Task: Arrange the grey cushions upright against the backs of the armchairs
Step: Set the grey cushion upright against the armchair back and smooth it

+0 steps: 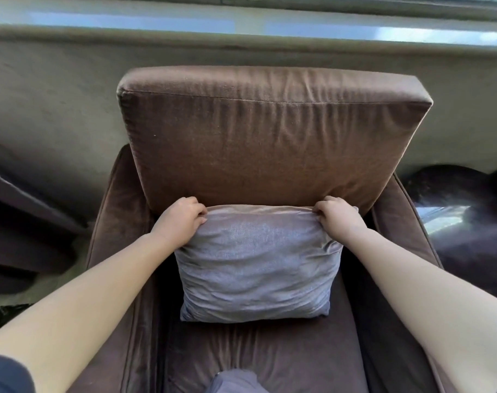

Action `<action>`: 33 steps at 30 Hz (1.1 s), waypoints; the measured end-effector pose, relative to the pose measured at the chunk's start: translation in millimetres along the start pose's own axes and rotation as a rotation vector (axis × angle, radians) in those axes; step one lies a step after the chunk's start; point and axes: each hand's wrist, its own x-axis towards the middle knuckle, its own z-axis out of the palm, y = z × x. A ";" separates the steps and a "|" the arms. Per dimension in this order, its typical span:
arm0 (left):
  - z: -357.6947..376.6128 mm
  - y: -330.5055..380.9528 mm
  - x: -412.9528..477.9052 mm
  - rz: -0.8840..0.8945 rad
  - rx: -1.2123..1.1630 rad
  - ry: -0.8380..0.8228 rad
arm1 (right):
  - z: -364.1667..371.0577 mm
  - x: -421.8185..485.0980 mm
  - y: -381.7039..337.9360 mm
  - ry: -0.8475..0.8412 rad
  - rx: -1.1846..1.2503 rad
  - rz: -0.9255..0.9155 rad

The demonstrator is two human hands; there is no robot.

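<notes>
Currently the person holds the grey cushion [256,262] with both hands, one grip at each upper corner. The left hand [182,218] is closed on the top-left corner, fingers curled over the seam and pinching the fabric; the right hand [336,214] is closed the same way on the top-right corner. Between the two grips the top edge runs taut and touches the brown back cushion [270,137] of the armchair [111,211]. Below the grips the cushion body hangs down to the seat [270,350], its lower edge resting there, so it stands close to upright, slightly tilted toward the back. The cover creases freely and sags under its own fill, which suggests a light, soft, loosely stuffed item; the sheen suggests a smooth, somewhat slippery fabric. Corner grips are judged suitable for steering and plumping, but a pinch on cloth alone may slip. Holding the fill along with the cover would give firmer control. A second grey fabric shape [236,381] lies well below the grips at the front seat edge; what it is cannot be told.
</notes>
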 end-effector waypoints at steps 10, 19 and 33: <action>-2.6 2.2 -15.8 0.065 0.061 0.136 | -3.7 -22.7 -0.4 0.105 0.160 0.057; -32.2 5.8 -36.7 0.131 0.093 0.219 | -30.4 -45.6 2.3 0.214 0.366 0.058; -53.3 29.8 -71.7 -0.005 -0.033 -0.072 | -41.4 -102.5 6.2 0.096 0.320 0.025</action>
